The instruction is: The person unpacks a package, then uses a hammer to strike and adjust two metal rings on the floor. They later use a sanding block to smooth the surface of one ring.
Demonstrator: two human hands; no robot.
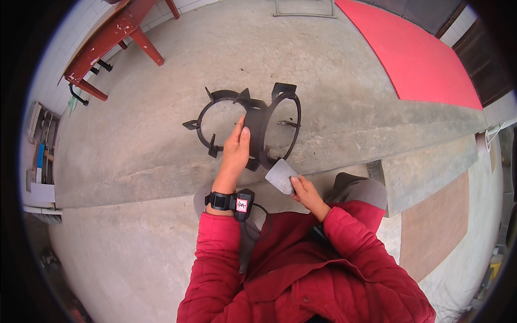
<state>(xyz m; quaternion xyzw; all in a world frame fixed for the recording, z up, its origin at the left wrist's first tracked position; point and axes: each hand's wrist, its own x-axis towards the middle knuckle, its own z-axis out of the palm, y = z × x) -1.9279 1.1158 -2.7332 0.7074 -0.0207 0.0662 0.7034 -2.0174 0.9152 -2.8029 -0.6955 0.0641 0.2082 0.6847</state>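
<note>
My left hand (235, 151) grips the near left side of a black metal ring stand (256, 132), its thumb laid against the wide band. The stand is tilted up on its side, with tabs jutting from the rim. Behind and left of it, a second black ring with upright prongs (223, 95) shows; whether the two are joined I cannot tell. Between the thumb and fingers of my right hand (308, 195) is a flat grey pad with rounded corners (280, 176), close to the stand's lower edge. The pad's exact kind is unclear.
A low concrete step edge (134, 194) crosses the floor before my knees. Far left stands a worn red wooden table (107, 40); a pink mat (414, 59) lies far right. A brown board (436, 226) is at the right. Dark bits (290, 124) lie beyond the stand.
</note>
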